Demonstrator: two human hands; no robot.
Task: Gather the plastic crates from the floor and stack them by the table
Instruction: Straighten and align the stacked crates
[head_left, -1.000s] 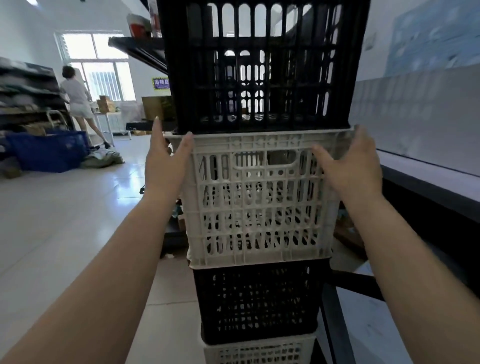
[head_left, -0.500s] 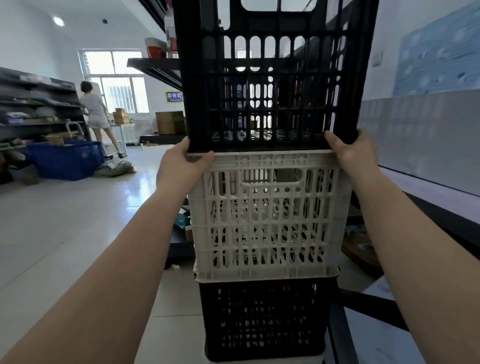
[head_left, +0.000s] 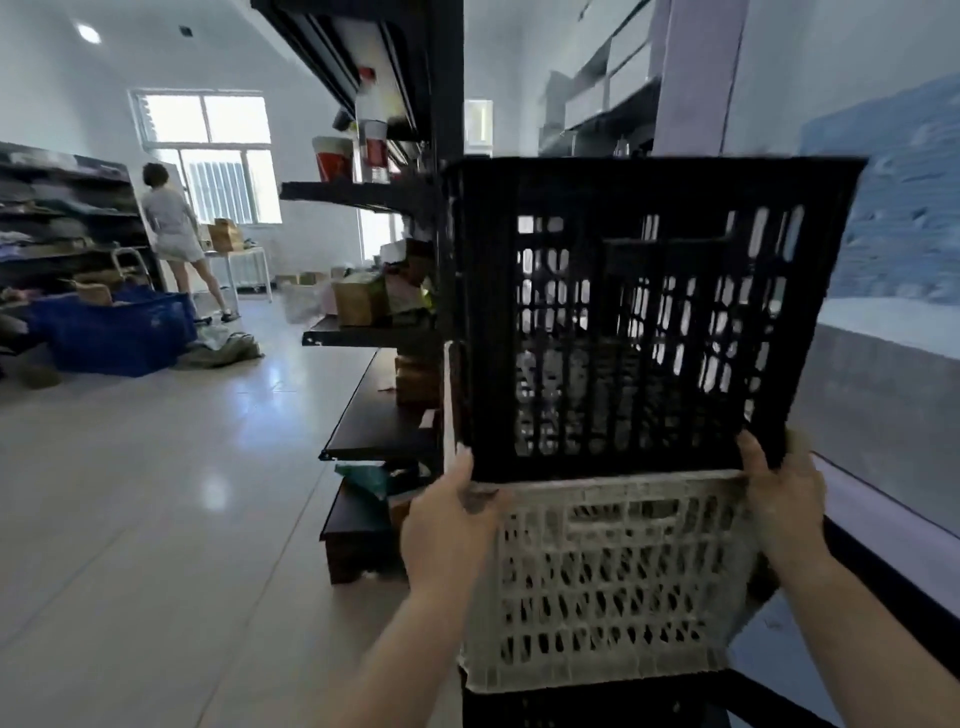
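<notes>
- both hands clamp the top rim corners of the white slatted plastic crate (head_left: 608, 577); left hand (head_left: 449, 525) at the near-left corner, right hand (head_left: 787, 512) at the right one, fingers curled over the edge
- the black slatted plastic crate (head_left: 644, 317) rides on top, tilted and a bit blurry; it looks poorly seated to me
- white one sits on another dark crate (head_left: 571, 709), right beside the dark-edged table (head_left: 893, 525)
- I'd square the rims up before letting go; watch the fingertips in that seam
</notes>
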